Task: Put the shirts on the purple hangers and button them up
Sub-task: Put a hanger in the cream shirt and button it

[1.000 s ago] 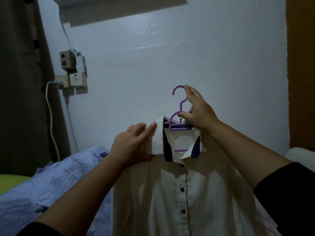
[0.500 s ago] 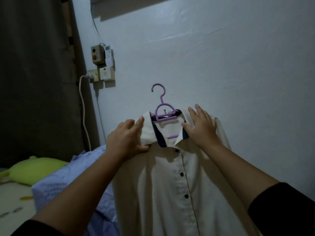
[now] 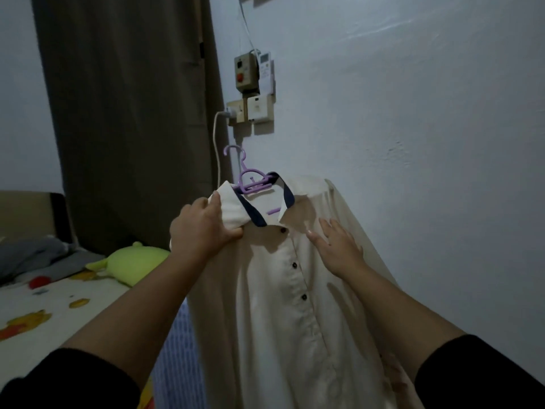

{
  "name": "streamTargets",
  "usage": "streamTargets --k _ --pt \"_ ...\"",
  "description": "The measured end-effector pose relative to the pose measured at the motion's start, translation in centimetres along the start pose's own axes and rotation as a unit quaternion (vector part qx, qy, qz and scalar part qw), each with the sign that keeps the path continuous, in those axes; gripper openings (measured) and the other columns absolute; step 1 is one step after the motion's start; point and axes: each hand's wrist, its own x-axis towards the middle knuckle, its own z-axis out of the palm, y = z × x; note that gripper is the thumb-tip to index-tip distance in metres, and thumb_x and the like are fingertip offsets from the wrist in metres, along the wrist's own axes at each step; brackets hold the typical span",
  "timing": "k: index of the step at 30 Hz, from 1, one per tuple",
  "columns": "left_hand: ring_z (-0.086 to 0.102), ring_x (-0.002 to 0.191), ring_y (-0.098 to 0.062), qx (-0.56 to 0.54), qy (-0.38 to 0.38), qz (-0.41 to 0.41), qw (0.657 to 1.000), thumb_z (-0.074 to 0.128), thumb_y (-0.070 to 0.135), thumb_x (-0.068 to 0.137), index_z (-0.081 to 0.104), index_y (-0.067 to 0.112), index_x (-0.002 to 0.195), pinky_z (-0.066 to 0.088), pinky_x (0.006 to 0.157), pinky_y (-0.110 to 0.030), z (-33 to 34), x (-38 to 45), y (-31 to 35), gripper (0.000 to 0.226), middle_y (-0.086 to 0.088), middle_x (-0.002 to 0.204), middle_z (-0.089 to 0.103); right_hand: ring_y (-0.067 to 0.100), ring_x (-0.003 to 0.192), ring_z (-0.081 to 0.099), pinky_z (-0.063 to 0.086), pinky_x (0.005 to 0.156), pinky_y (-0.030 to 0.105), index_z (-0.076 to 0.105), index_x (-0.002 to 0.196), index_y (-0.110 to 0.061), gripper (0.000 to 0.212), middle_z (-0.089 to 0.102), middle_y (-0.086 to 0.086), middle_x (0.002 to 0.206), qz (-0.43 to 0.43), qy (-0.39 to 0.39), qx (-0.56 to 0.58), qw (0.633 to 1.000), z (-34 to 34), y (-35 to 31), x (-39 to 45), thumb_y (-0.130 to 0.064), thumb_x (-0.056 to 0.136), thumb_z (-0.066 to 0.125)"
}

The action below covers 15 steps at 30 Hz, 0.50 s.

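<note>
A cream shirt (image 3: 274,320) with a dark-lined collar and dark buttons hangs on a purple hanger (image 3: 250,181) in front of the pale wall. Its placket looks closed down the visible buttons. My left hand (image 3: 203,228) grips the shirt's left shoulder and collar, holding the whole thing up. With fingers spread and straight, my right hand (image 3: 336,246) lies flat against the shirt's right chest, just below the collar. The hanger's hook is free in the air and hooked on nothing.
A switch box and sockets (image 3: 253,90) with a white cable are fixed to the wall behind the hanger. A dark curtain (image 3: 129,113) hangs at left. A bed (image 3: 59,305) with a green plush toy (image 3: 132,261) lies at lower left.
My right hand left the hanger's neck, went down over the collar and now lies flat on the shirt's chest. The view swung left, revealing the curtain and bed.
</note>
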Motion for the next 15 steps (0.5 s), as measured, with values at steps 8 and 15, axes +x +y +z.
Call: streamTargets --k 8,15 --pt "0.057 0.101 -0.031 0.038 -0.068 -0.125 0.989 0.057 0.064 0.079 0.044 0.014 0.131 0.044 0.076 -0.037 8.3 2.5 -8.1 0.073 -0.009 0.117 0.058 0.020 0.144 0.015 0.016 0.114 0.047 0.019 0.149 -0.029 0.062 0.015 -0.001 0.158 -0.024 -0.054 -0.008 0.998 9.1 -3.0 4.6 -0.058 0.095 0.029" --pt "0.057 0.106 -0.024 0.027 -0.166 -0.145 0.975 0.035 0.055 0.097 0.045 0.020 0.139 0.047 0.080 -0.035 14.7 -0.5 -8.8 0.055 -0.006 0.118 0.062 0.020 0.145 0.013 0.013 0.115 0.049 0.021 0.149 -0.030 0.062 0.016 -0.003 0.158 -0.021 -0.100 -0.011 0.995 15.1 -2.9 5.0 -0.058 0.095 0.030"
